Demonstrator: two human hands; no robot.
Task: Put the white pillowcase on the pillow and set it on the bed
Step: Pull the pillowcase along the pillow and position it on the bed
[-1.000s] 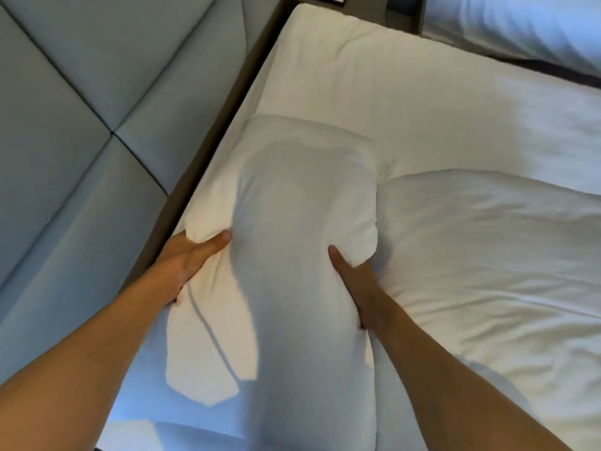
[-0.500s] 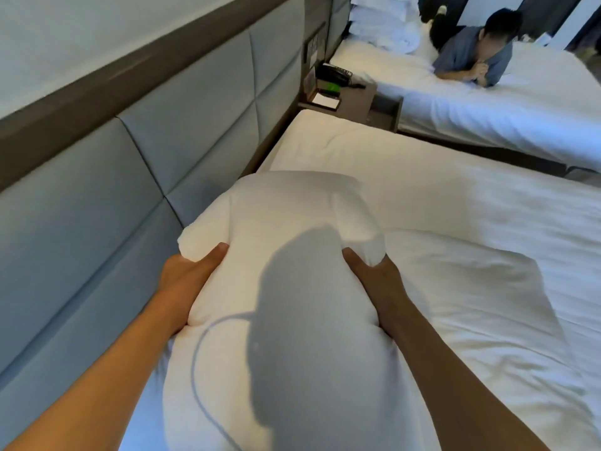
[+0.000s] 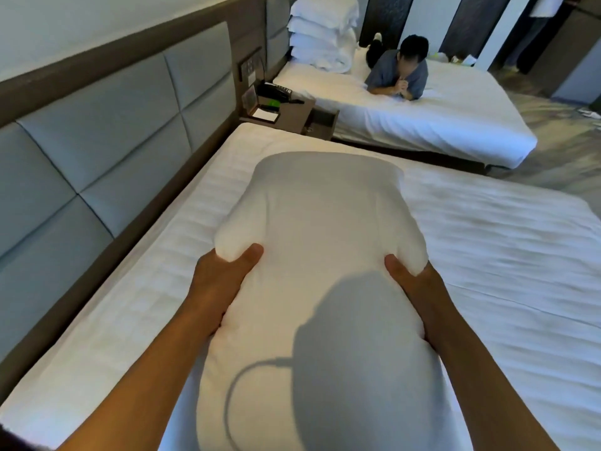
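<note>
1. Pillow [image 3: 312,288] now rides higher than a second ago, lifted above the bed [image 3: 487,255].
2. Left hand [image 3: 224,281] and right hand [image 3: 413,288] squeeze its sides, thumbs on top.
3. Advice: lower it level toward the headboard [image 3: 97,151], both sides together.

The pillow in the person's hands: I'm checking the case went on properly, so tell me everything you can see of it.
The pillow is plump, wholly covered in smooth white fabric, no bare filling visible. It is held lengthwise, pointing away from the person, above the near bed. The left hand and right hand squeeze its sides, thumbs on top. A shadow falls across it. Its near end is out of view.
</note>
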